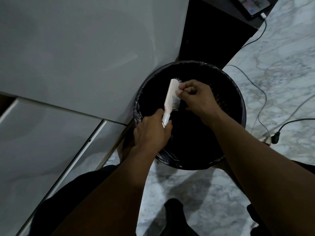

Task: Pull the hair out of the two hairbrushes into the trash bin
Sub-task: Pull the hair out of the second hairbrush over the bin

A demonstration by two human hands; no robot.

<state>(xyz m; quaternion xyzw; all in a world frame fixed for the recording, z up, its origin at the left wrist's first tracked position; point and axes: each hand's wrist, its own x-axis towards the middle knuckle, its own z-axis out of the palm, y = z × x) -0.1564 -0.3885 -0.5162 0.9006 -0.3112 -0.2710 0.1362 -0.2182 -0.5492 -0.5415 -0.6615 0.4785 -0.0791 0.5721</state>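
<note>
A white hairbrush point(171, 96) is held upright over the round black trash bin point(238, 96), bristles facing right. My left hand point(151, 132) grips its handle from below. My right hand point(197, 97) is at the bristles near the brush's top, fingertips pinched together against them. Whether hair is between the fingers is too dark to tell. The bin is lined with a black bag point(163, 155) and its inside is dark. Only one brush is in view.
White cabinet fronts point(76, 48) fill the left side. A dark piece of furniture point(213, 34) stands behind the bin with a phone point(255, 5) on it. Cables and a plug point(275, 137) lie on the marble floor point(281, 57) at the right.
</note>
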